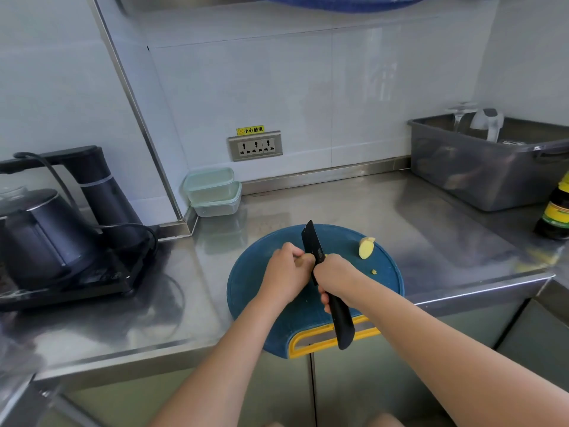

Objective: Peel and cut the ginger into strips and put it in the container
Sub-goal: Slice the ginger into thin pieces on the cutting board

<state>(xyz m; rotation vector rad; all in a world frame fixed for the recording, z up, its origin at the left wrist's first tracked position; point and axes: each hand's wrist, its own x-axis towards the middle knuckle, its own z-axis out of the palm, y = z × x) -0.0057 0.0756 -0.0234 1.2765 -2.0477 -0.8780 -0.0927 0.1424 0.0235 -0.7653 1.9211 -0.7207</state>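
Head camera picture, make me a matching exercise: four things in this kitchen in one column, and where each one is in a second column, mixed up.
1. knife
2. peeled ginger piece
3. stacked containers
4. sauce bottle

A. against the back wall
B. near the right end of the counter
C. gripped by the right hand
D. lying loose on the blue cutting board

Pairs: 1-C, 2-D, 3-A, 4-B

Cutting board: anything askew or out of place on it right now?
Yes: the cutting board overhangs the counter at its front edge, its yellow handle unsupported, so it might tip under pressure from the knife. A ginger piece and a small scrap lie loose on it; nothing spilled.
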